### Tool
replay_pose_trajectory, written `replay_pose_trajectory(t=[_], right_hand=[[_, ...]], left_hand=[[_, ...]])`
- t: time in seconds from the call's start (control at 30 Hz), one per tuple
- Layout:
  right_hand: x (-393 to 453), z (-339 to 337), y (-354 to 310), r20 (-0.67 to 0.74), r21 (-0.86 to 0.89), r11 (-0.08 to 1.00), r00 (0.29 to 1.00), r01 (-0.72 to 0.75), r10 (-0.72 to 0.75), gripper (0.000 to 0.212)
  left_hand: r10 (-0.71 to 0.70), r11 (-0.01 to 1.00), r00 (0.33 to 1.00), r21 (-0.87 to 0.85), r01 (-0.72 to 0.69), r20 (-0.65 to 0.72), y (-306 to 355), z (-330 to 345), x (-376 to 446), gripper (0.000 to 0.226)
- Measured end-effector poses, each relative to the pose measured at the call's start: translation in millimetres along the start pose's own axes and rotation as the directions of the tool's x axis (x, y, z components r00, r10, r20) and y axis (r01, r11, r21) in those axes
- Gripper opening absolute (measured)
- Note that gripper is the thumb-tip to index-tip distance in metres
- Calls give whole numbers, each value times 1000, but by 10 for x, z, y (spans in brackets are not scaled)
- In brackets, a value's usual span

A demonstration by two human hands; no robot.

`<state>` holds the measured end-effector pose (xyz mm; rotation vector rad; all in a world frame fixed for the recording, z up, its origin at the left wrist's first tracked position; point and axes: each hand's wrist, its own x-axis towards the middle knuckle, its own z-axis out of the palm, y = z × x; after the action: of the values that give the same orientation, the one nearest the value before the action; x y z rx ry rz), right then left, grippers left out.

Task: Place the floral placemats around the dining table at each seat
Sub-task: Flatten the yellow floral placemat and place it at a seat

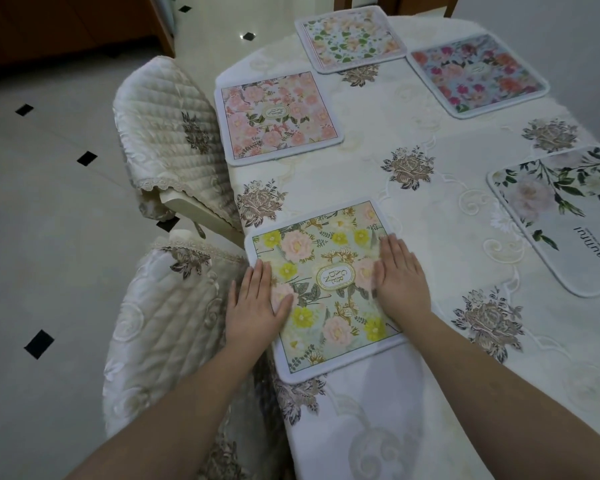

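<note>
Head view, left to right: two quilted chairs [174,133] stand beside the dining table [413,188]. Left hand [257,303] presses flat, fingers straight, on the green-and-yellow placemat [326,292] at the table's near left edge; right hand [400,275] likewise. Four other floral placemats [278,116] lie around.
</note>
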<state>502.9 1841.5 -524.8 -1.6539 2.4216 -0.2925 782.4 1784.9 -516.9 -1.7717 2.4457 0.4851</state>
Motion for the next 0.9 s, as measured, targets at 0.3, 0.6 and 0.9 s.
replay_pose_trajectory(t=[0.3,0.6,0.9], right_hand=[[267,-56,-456,-7,39,976,977,212,-212,51],[775,252,-1008,114,4,922,916,387,-385,54],[789,329,-961,84,-53,957,956,286,-281,60]], left_hand=[[18,998,967,-50,-32,-255,170,-327,380,49],[237,970,953,-17,-244,-188,417,-163,960,54],[220,975,963,26,-219,-154,368,15,1040,58]])
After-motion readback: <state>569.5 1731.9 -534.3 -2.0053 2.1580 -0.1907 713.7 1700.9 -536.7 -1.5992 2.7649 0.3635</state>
